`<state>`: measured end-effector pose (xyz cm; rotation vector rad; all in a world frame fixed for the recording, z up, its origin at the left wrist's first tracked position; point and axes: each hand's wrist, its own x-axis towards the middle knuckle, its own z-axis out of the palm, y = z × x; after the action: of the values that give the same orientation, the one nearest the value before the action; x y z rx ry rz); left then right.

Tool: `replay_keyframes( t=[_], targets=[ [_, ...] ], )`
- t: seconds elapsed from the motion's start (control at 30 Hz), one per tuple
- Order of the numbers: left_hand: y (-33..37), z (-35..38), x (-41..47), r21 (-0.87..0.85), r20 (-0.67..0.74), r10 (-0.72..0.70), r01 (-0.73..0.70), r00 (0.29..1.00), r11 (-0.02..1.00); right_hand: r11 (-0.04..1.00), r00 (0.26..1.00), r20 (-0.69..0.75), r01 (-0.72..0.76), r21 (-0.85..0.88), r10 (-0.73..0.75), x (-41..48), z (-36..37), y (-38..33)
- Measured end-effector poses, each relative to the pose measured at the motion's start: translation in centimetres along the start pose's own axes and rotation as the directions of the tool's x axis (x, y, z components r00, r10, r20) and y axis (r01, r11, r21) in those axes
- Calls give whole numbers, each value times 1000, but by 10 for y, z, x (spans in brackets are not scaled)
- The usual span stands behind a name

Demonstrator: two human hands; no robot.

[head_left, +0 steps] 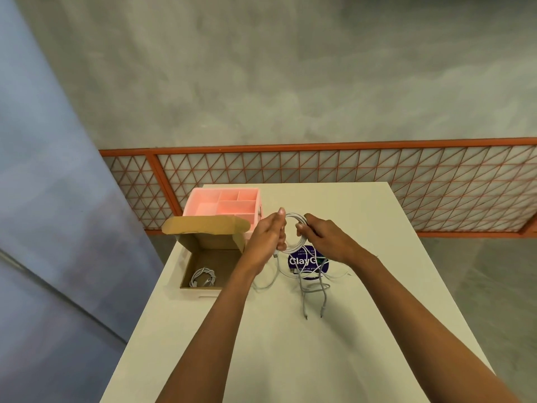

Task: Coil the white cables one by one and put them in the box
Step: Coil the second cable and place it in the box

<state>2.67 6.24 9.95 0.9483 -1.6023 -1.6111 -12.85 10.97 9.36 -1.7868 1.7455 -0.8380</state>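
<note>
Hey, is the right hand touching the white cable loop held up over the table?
Touching. In the head view the right hand has its fingers curled round the white cable loop, with no gap.

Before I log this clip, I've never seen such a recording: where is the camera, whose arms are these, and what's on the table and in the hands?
No machine here: a person works with bare hands, and the single picture comes from a camera on their head, looking forward and down. The left hand and right hand both grip a half-coiled cable above the white table. More loose cables lie tangled over and beside a purple round label. At the left stands an open cardboard box with one coiled cable already inside, and behind it a pink divided tray.
</note>
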Motion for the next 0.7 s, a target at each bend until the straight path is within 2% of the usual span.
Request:
replay_keyframes(
  t=[0.13, 0.3, 0.37, 0.47, 0.57, 0.7],
  targets=[
    [-1, -11, 3, -69, -88, 29, -35, 996, 997, 973, 997, 69, -54, 226, 39, -6, -14, 12],
    [7, -21, 7, -239, -120, 41, -69, 992, 968, 974, 988, 137, -96, 206, 68, -13, -11, 35],
    [8, -22, 8, -262, -98, 34, -58, 995, 963, 953, 984, 135, -152, 260, 120, -14, -3, 40],
    [6, -20, 6, -259, -4, 17, -18, 1000, 966, 896, 972, -7, -212, 390, 233, -9, 1, 43],
    [3, -19, 1, -222, 98, -12, 34, 995, 974, 830, 922, -202, -181, 528, 329, 1, -9, 40],
    [3, -14, -4, -193, 158, -29, 60, 987, 979, 680, 897, -246, -78, 730, 367, 12, -22, 23]
  ],
)
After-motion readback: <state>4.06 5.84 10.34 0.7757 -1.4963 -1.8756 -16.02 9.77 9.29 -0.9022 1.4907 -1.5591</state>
